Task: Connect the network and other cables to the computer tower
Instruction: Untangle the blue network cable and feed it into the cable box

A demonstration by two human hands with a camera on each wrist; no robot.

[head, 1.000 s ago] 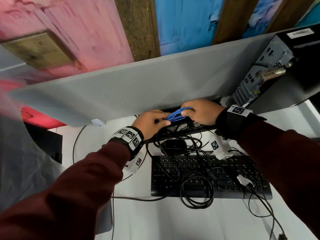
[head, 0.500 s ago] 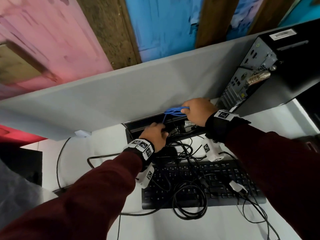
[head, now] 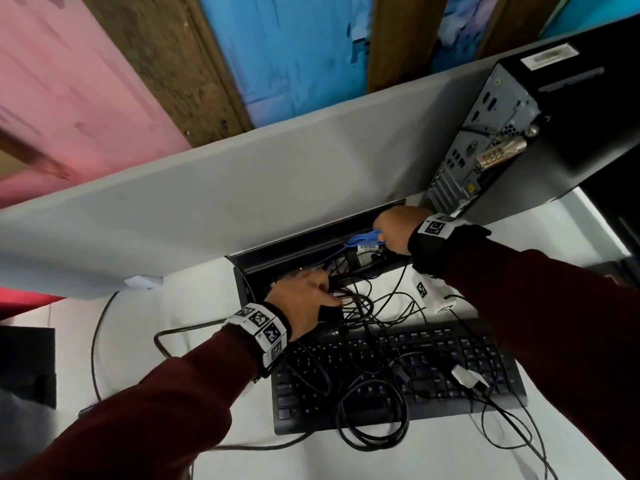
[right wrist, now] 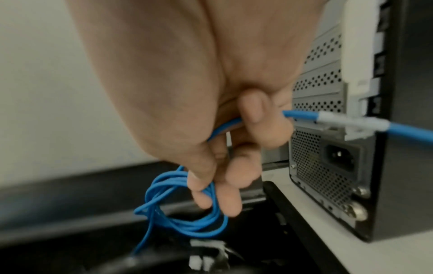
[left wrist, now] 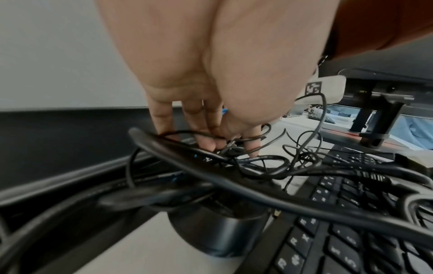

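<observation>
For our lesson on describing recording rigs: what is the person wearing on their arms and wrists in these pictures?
Both arms are covered by long dark maroon sleeves. The left hand and right hand are bare. Each wrist carries a black band; the left wrist band is ringed with white squares printed with black-and-white coded markers, and the right wrist band shows one such marker on top.

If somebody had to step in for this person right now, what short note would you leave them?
Right hand: grips the coiled blue network cable beside the black computer tower's rear panel.
Left hand: fingers down in the tangle of thin black cables by the open desk cable tray; whether it holds one is unclear.
Black keyboard lies under loose cables.
Done: blue cable lifted out.
Left: plug it in, then the black cables. The tower's power socket is empty.
</observation>
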